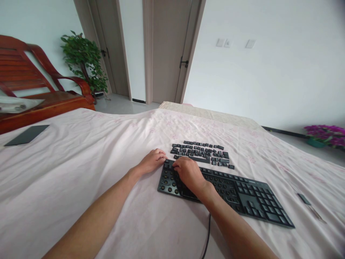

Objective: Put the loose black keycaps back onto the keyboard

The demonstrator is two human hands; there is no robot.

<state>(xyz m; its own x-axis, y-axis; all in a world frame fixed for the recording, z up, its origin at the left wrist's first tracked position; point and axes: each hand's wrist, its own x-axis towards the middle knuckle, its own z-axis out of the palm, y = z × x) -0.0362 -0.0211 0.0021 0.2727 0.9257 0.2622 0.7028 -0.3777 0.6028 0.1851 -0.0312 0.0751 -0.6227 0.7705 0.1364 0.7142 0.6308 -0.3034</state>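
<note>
Keyboard stripped of caps on a pink bedsheet

Keyboard (242, 196), a long black plastic slab, lies slanted on the bed (81, 172), its far left corner toward 11 o'clock and its right end toward 4 o'clock. Its left part shows bare round sockets where caps are gone; the right part keeps its square keys. A thin black cable (207, 233) runs from its near edge toward 6 o'clock.

The right hand (188, 174) rests palm down on the left part of the keyboard, fingers curled onto the top row; whether it pinches anything I cannot tell. The left hand (152, 161) sits just beside the keyboard's left end, at 9 o'clock from it, fingers bent and touching the upper corner, holding nothing that shows.

Loose keycaps (202, 153), small black squares plus one long bar, lie in rough rows on the sheet at 12 o'clock from the right hand, just beyond the keyboard.

The sheet is soft, pale pink cloth with a faint flower print. A flat dark rectangle (27, 135) lies far off at 9 o'clock, near a glossy red wooden chair (40, 90).
</note>
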